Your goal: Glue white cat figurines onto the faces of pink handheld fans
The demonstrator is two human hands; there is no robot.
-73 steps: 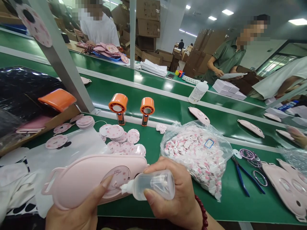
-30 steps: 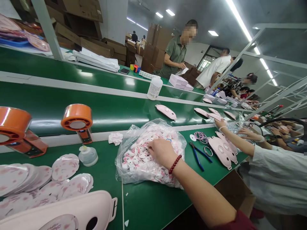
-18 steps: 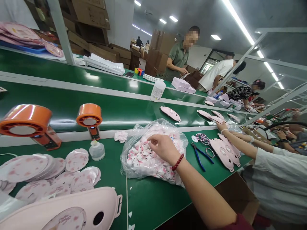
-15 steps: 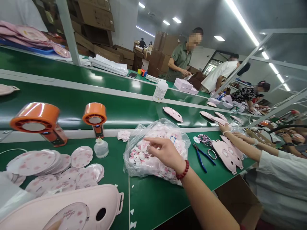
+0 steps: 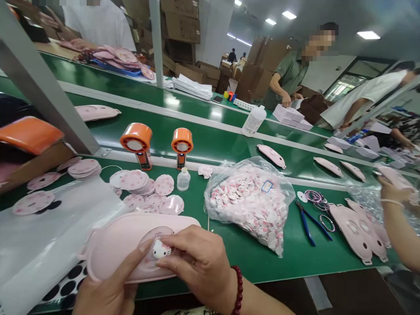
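At the front of the bench, my left hand (image 5: 114, 280) grips a long pink case (image 5: 114, 245) by its near edge, thumb lying on top beside a round printed patch. My right hand (image 5: 203, 262), with a red bead bracelet at the wrist, pinches a small white cat-head charm (image 5: 161, 249) between thumb and fingers. The charm sits over the round patch; whether it touches the surface I cannot tell. Right of the hands lies a clear plastic bag (image 5: 249, 197) full of such cat-head pieces. Round printed discs (image 5: 144, 181) lie in piles behind the case.
Two orange handheld fans (image 5: 136, 142) and a small clear bottle (image 5: 183, 179) stand behind the discs. Blue-handled pliers (image 5: 306, 223) and rings (image 5: 326, 223) lie right of the bag, near more pink cases (image 5: 349, 232). A co-worker's arm (image 5: 398, 227) reaches in at far right. A white bottle (image 5: 254, 121) stands farther back.
My right hand has left the bag and come down-left to the pink case with a cat-head charm in its fingers. The view has turned left, and my left hand now shows more fully.
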